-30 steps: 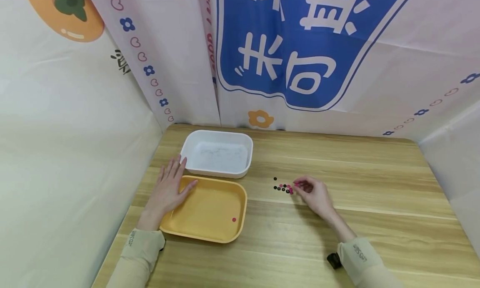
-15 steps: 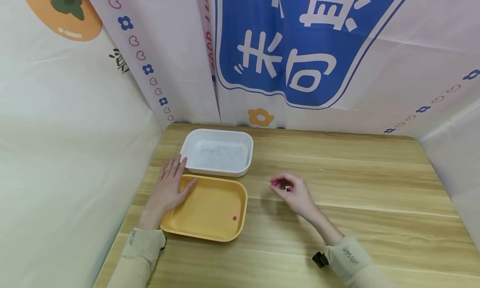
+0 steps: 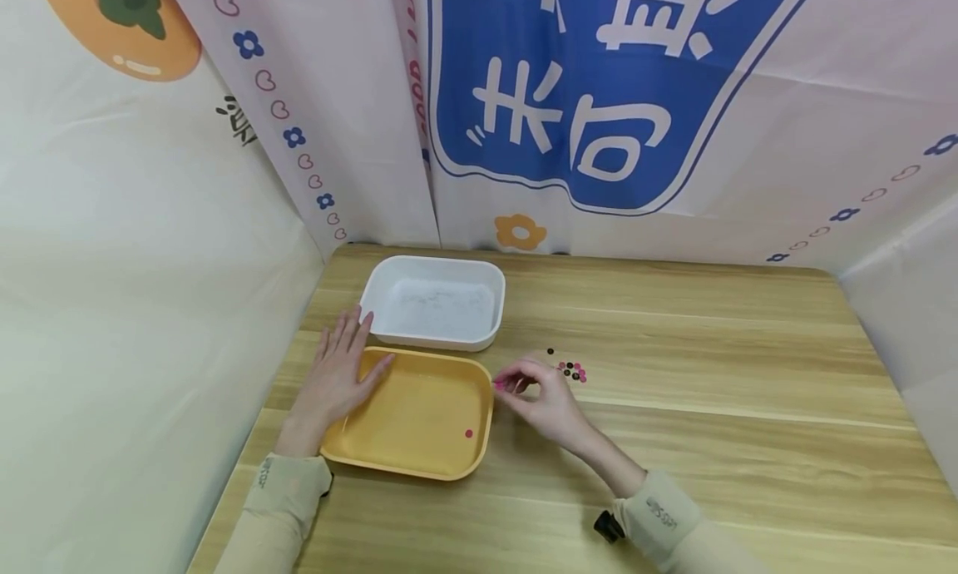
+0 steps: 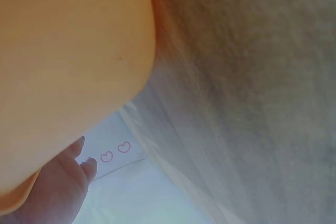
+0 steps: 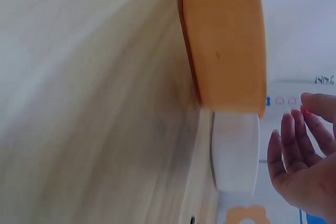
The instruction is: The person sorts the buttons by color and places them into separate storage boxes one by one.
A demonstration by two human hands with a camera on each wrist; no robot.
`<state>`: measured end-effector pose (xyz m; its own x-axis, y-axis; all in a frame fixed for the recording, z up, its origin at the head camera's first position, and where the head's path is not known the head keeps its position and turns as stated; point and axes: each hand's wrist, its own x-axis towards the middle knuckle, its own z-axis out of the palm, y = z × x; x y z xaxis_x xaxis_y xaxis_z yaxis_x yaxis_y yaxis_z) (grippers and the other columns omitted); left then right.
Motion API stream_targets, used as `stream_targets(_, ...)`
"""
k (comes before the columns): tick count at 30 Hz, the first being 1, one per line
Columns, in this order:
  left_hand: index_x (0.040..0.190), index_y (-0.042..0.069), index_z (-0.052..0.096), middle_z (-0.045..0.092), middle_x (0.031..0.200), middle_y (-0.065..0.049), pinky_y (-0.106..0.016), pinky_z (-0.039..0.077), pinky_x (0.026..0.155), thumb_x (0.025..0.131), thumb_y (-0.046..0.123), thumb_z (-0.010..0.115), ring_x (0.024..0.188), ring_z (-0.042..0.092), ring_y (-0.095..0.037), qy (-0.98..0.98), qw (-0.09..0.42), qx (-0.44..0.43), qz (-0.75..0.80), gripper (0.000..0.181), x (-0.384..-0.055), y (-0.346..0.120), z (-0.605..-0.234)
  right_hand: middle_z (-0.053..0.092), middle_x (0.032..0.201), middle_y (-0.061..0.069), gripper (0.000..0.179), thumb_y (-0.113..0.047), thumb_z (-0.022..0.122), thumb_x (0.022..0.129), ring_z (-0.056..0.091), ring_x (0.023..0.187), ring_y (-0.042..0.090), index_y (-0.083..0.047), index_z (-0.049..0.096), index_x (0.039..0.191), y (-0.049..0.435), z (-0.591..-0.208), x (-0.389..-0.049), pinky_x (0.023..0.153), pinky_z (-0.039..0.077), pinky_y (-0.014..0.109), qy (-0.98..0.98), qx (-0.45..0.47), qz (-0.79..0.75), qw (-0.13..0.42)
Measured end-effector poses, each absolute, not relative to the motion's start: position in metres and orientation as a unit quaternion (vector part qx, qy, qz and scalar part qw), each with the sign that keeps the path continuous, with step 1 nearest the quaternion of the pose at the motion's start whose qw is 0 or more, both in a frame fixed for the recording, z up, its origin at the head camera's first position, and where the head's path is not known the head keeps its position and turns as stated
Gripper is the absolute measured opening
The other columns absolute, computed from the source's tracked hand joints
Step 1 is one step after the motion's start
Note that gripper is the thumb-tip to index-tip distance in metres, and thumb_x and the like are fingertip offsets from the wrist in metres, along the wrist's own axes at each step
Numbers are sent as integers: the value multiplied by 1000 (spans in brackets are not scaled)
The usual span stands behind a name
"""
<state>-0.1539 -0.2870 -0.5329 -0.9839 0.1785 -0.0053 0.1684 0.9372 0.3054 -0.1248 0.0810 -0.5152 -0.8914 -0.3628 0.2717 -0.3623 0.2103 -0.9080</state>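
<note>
My right hand (image 3: 546, 403) pinches a small pink button (image 3: 499, 385) between thumb and forefinger at the right rim of the yellow tray (image 3: 407, 472). In the right wrist view a speck of red shows between those fingertips. One red button (image 3: 468, 433) lies inside the yellow tray, near its right side. Fingers spread, my left hand (image 3: 337, 383) rests over the left rim of that tray, its fingertips by the corner of the white tray (image 3: 434, 341). Several pink and black buttons (image 3: 575, 376) lie in a loose cluster on the table behind my right hand.
Directly behind the yellow tray stands the white tray, with nothing but faint marks on its floor. A single black button (image 3: 550, 351) sits apart from the cluster. Printed cloth walls (image 3: 359, 141) enclose the wooden table (image 3: 711, 349) at the back and sides.
My right hand has moved left from the button cluster to the yellow tray's right rim, carrying a pink button. My left hand has stayed in place.
</note>
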Motion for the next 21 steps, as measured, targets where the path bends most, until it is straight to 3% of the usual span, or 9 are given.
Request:
stream_targets(7, 178, 9, 11, 2, 186, -22, -68, 5, 141, 112, 60, 47, 172, 6, -49, 985, 14, 87, 151, 91, -154, -287, -533, 76, 96, 15, 15, 5, 83, 91, 57, 77, 0, 3, 78, 104, 58, -517, -116, 64, 51, 16, 763, -260, -592, 20)
stream_targets(14, 178, 9, 10, 1, 186, -21, -67, 4, 141, 112, 60, 47, 172, 5, -49, 985, 19, 86, 146, 91, -155, -288, -534, 70, 91, 11, 12, 2, 84, 93, 50, 73, -3, 2, 78, 103, 41, -517, -112, 60, 44, 14, 762, -286, -581, 23)
stream_targets(21, 178, 9, 10, 3, 186, -23, -68, 4, 141, 112, 61, 47, 172, 5, -49, 985, 19, 87, 145, 92, -156, -288, -534, 65, 89, 15, 13, -1, 86, 91, 52, 70, 14, 0, 79, 103, 40, -520, -110, 60, 40, 13, 775, -281, -566, 21)
